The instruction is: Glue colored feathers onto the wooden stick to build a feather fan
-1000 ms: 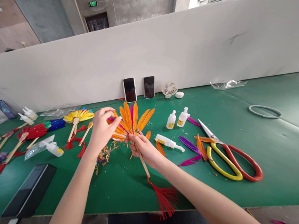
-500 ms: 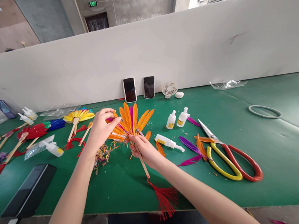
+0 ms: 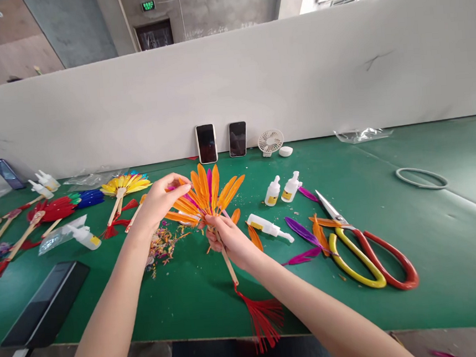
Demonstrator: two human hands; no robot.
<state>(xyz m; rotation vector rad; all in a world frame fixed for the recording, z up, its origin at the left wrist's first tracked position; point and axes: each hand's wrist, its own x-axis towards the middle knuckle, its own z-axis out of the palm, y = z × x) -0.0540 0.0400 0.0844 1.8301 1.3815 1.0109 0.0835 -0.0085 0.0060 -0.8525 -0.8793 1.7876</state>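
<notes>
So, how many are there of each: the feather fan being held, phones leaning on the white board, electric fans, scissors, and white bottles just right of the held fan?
Feather fan in the right hand: 1
Phones: 3
Electric fan: 1
Scissors: 1
White bottles on that side: 3
Total: 9

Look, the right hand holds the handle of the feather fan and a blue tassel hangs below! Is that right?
Not quite: the tassel is red, as the head view shows. The right hand holds the handle of the feather fan, and the tassel hangs below.
</notes>
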